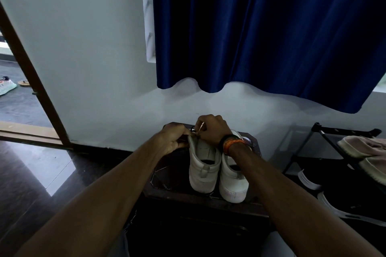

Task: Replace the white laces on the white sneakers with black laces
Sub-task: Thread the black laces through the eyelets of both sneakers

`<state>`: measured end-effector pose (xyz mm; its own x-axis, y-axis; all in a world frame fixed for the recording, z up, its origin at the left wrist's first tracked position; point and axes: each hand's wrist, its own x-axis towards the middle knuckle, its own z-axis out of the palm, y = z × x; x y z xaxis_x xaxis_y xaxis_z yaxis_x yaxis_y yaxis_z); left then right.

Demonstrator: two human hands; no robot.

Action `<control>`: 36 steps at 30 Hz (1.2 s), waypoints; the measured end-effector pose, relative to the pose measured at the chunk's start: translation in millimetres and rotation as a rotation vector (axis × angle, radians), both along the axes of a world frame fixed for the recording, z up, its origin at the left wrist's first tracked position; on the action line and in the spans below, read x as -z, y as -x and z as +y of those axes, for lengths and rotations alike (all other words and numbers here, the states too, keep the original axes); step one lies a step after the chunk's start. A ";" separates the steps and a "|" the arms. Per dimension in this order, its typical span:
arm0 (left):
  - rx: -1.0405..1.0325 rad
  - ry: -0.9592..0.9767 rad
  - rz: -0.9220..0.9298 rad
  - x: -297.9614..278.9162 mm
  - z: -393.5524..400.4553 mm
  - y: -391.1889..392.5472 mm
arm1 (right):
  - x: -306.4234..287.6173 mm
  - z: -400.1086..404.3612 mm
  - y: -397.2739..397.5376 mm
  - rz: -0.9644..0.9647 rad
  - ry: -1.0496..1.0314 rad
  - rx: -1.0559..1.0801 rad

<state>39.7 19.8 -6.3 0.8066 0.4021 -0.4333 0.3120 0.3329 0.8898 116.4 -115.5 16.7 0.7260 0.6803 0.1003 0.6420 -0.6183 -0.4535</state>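
On the dark surface (167, 173) we count two white sneakers (205, 165), heels toward us, touching side by side; we can read no brand or writing on them. At the left shoe's twelve o'clock end, our left hand (174, 139) has its grip curled round the shoe's front, and our right hand (211, 129) pinches a pale lace tip (202, 126) (black lace (193, 129) shows just beside it). At three o'clock a rack (334, 137) holds more shoes.

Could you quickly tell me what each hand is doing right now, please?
Left hand: grips the front of the left white sneaker.
Right hand: pinches a thin lace tip above that sneaker.
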 end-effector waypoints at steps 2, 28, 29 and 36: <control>-0.006 -0.003 -0.002 -1.0 -0.9 0.3 | -3.1 -1.7 2.7 0.010 -0.051 -0.008; 0.337 -0.509 -0.031 -0.8 6.1 -5.8 | -0.1 -7.6 -6.9 0.206 -0.134 0.051; 0.330 -0.516 -0.035 -1.3 5.5 -6.0 | 0.4 -9.0 -7.9 0.206 -0.130 0.040; 0.394 -0.710 0.012 -13.0 2.9 -15.0 | 7.7 -11.8 -14.4 0.181 -0.140 0.005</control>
<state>54.6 22.7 6.7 0.9432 0.2718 -0.1909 0.2992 -0.4458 0.8436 130.8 -127.2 9.0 0.7444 0.6649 0.0613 0.5392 -0.5444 -0.6425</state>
